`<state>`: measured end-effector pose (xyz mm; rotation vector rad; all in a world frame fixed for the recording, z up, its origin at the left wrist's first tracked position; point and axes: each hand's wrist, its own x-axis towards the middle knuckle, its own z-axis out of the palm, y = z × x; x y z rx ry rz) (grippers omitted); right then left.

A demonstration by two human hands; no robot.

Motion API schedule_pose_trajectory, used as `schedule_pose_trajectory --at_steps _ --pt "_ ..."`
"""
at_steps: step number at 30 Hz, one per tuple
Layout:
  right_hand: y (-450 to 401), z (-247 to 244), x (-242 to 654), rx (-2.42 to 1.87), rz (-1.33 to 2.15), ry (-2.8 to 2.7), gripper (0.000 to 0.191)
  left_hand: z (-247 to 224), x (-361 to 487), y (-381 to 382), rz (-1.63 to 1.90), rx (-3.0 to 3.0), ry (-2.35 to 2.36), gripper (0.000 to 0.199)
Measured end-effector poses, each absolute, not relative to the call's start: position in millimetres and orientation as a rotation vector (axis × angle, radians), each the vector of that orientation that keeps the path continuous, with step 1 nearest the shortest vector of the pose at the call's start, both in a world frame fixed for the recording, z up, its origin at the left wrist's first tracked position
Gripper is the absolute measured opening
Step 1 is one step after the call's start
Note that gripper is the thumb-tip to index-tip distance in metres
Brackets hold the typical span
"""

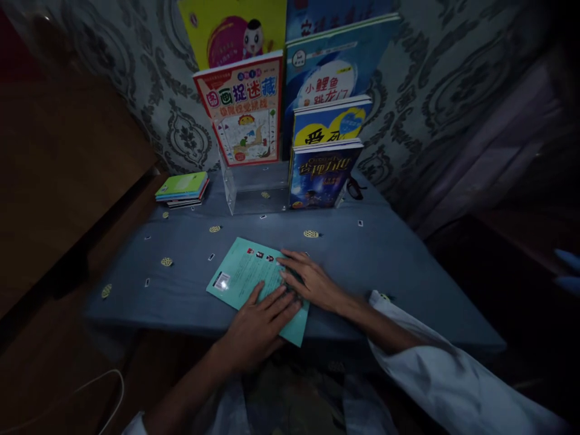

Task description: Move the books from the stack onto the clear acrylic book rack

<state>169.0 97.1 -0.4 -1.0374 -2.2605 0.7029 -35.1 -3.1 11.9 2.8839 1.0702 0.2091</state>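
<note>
A thin teal book (248, 267) lies flat and closed near the table's front edge, turned at an angle, with a white barcode label and small pictures on its upward face. My left hand (260, 320) rests on its lower part, fingers stretched out. On the book's right side lies my right hand (310, 281), its fingers extended and the tips close to those of the left. Both hands touch the cover from above, and neither is wrapped round it. Part of the cover is hidden under the fingers.
A clear acrylic rack (258, 196) at the back holds several upright books, among them a red-bordered one (244, 115) and a dark blue one (321, 175). A small book stack (183, 188) sits back left. Dark glasses (355, 189) lie right of the rack. Blue cloth (190, 302) covers the table.
</note>
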Motion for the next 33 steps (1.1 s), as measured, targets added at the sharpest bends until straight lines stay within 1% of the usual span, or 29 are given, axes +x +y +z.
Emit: schedule_pose_trajectory --at_steps 2,5,10,15,18,21,22,24,27,30,33 --pt "86 -2 173 -1.058 0.726 -2.253 0.044 8 -39 -8 0.236 2.883 1.041 0.061" --pt "70 -4 181 -1.077 0.772 -2.246 0.049 7 -47 -13 0.254 2.878 0.960 0.059" --pt "49 7 199 -1.117 0.989 -2.242 0.054 23 -64 -15 0.359 2.822 0.824 0.056" --pt "44 34 213 -1.040 1.291 -2.117 0.047 55 -74 -4 0.765 2.605 0.773 0.053" --pt "45 43 214 -0.925 1.390 -2.040 0.055 70 -77 5 0.949 2.438 0.783 0.049" --pt "48 45 211 -0.877 1.441 -1.949 0.066 82 -81 11 1.099 2.295 0.823 0.043" --pt "50 45 208 -0.884 1.449 -1.902 0.065 85 -82 12 1.136 2.234 0.851 0.041" --pt "56 47 201 -0.916 1.454 -1.821 0.059 91 -85 13 1.196 2.097 0.921 0.038" --pt "67 47 184 -0.927 1.409 -1.798 0.050 97 -89 16 1.282 1.903 1.076 0.040" --pt "79 38 165 -0.877 1.391 -1.791 0.050 99 -93 22 1.471 1.713 1.217 0.043" --pt "87 20 151 -0.867 1.461 -1.746 0.053 102 -91 32 1.703 1.462 1.185 0.043"
